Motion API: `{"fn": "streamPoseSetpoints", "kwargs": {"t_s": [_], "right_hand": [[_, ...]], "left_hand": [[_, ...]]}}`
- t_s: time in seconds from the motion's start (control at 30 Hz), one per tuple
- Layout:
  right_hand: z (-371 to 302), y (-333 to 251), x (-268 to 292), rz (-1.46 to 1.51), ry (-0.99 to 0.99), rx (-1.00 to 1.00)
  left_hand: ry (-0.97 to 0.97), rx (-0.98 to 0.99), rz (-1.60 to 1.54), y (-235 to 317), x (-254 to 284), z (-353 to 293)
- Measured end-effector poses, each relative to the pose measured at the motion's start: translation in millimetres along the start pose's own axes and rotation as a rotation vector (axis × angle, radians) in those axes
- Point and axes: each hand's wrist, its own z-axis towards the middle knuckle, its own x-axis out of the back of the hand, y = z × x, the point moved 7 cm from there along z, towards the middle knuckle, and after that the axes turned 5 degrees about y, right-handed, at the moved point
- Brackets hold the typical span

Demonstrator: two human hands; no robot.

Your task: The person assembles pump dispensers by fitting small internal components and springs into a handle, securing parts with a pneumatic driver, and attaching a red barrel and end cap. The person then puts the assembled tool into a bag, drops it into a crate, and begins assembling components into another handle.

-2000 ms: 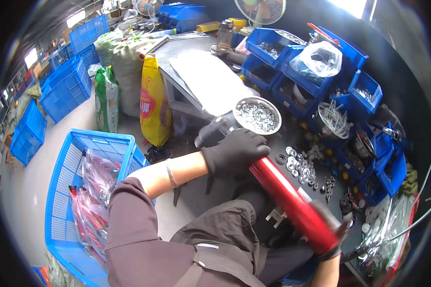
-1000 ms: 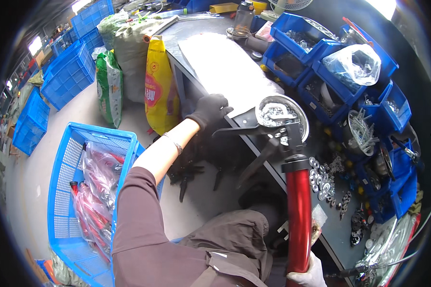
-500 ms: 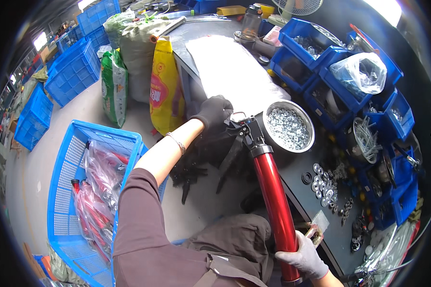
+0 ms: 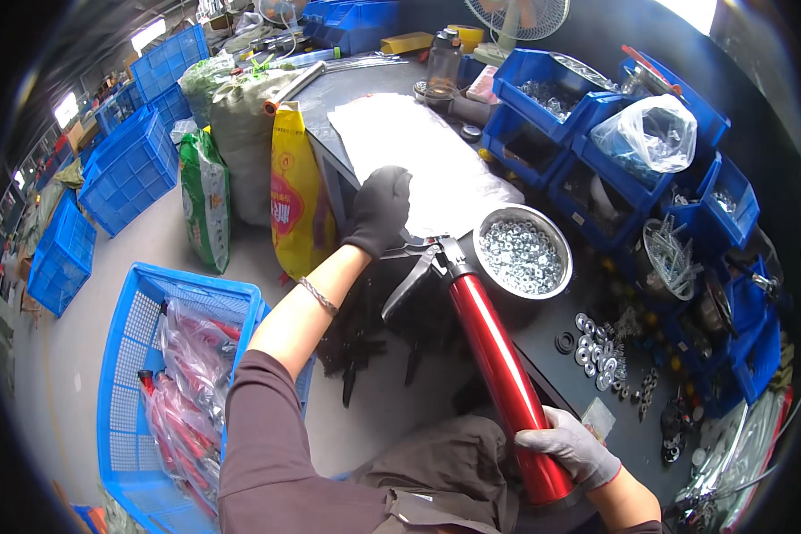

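Note:
A red-barrelled grease gun (image 4: pixel 498 374) slants across my lap, its metal head (image 4: pixel 452 254) and black lever (image 4: pixel 411 292) up by the table edge. My right hand (image 4: pixel 571 447), in a light grey glove, is wrapped round the lower barrel. Beyond the head, my left hand (image 4: pixel 380 209) in a dark glove is closed over the near edge of a pile of white plastic bags (image 4: pixel 418 142). What its curled fingers hold is hidden. Close to the grease gun's head stands a round metal bowl (image 4: pixel 563 278) full of small shiny metal parts.
Left of me, a blue crate (image 4: pixel 116 400) holds bagged red grease guns (image 4: pixel 191 383). Stacked blue bins (image 4: pixel 587 125) of hardware line the right. Washers (image 4: pixel 596 351) lie on the table (image 4: pixel 552 383). Yellow (image 4: pixel 295 196) and green (image 4: pixel 205 205) sacks stand beyond the crate.
My left hand has moved from the grease gun's head toward the bags. The gun has turned, showing its lever differently, and its lower end has swung right with my right hand. The view has shifted slightly.

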Motion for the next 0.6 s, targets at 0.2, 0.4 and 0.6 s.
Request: {"fn": "streamPoseSetpoints", "kwargs": {"t_s": [0.2,0.4,0.6], "right_hand": [[-11,-1,-8,-0.073,-0.02,0.148],[-8,-5,1,-0.144,-0.106,0.146],[-22,25,38,-0.12,-0.034,0.189]], "left_hand": [[-0.136,-0.176,0.2,21,-19,-13],[-0.127,-0.531,0.236,39,30,-18],[-0.05,-0.828,0.222,49,99,-14]]}}
